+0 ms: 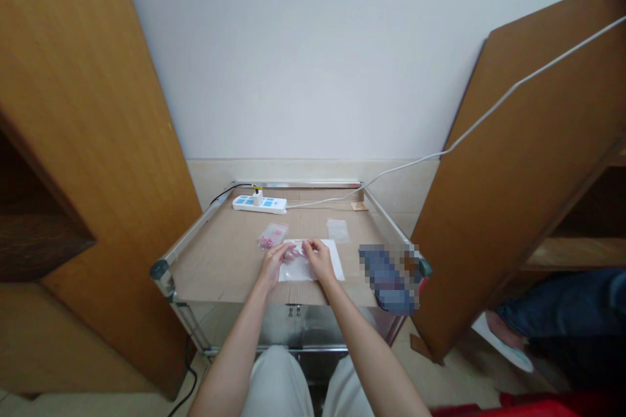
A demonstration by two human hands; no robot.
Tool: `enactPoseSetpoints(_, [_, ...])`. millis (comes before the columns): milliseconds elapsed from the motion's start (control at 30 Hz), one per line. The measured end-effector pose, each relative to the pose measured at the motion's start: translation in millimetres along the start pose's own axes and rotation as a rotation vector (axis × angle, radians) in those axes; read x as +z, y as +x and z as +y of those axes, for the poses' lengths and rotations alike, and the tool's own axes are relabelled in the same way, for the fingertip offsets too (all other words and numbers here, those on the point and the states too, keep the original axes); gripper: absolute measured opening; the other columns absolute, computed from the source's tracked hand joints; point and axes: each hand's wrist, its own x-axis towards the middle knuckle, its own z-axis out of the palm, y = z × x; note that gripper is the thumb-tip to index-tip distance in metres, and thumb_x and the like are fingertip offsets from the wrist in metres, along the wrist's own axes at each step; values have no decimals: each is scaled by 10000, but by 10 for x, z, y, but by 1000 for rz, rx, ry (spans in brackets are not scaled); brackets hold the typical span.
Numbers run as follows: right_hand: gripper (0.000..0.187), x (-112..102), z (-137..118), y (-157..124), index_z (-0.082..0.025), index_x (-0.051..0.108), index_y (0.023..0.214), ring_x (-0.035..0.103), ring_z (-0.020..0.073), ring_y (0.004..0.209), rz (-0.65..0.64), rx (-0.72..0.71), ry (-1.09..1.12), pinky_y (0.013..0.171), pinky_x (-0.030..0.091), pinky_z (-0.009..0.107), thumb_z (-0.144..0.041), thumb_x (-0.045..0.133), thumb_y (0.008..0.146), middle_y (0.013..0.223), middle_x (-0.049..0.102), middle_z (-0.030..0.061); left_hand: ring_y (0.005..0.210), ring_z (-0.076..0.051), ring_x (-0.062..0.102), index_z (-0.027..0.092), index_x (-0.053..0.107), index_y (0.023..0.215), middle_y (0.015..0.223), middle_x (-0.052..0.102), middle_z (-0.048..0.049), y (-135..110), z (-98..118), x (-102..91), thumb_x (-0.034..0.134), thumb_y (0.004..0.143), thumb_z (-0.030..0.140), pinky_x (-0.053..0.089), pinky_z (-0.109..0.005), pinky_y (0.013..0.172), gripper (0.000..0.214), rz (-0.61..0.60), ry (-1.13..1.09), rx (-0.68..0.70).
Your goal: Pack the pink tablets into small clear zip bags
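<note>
A white sheet (333, 262) with a glossy surface lies near the front of the cardboard-covered top. Over its left part is my left hand (274, 265), fingers bent inward beside a small pinkish, see-through item (292, 254) whose kind is unclear. My right hand (319, 259) is above the middle of the sheet, its thumb and fingertips pinched together. What the fingertips hold is too small to make out. Just behind my left hand lies a clear plastic bag (272, 234) with small pink pieces in it. Another clear, flat bag (338, 230) lies behind the sheet.
A white power strip (259, 204) with a plug stands at the back left; its white cable (405, 165) runs up to the right. A blurred dark blue item (388, 279) lies at the right edge. Wooden panels (161, 260) flank the stand. A person's foot (506, 331) shows at right.
</note>
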Motion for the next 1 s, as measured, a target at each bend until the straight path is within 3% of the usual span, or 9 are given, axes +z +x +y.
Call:
enactPoseSetpoints(300, [221, 13, -11, -2, -166, 533, 648, 485, 123, 578, -38, -7, 17, 553, 375, 219, -336, 438, 753, 597, 533, 4, 490, -71, 472, 114, 639, 654, 567, 597, -15, 31, -47, -4, 656, 546, 362, 338, -187, 493, 271, 46, 102, 44])
enactPoseSetpoints(567, [182, 17, -17, -9, -164, 531, 658, 485, 122, 585, -88, -61, -46, 546, 371, 218, -327, 486, 724, 634, 543, 10, 511, -75, 468, 113, 665, 704, 605, 619, -35, 8, -20, 13, 663, 545, 333, 340, -190, 503, 271, 20, 155, 32])
enactPoseSetpoints(1000, [243, 8, -12, -8, -159, 552, 604, 489, 123, 567, -74, -27, -85, 539, 358, 218, -370, 506, 714, 587, 555, 12, 532, -99, 507, 110, 661, 664, 598, 625, -50, 10, -13, 5, 669, 536, 309, 360, -203, 522, 236, 40, 71, 2])
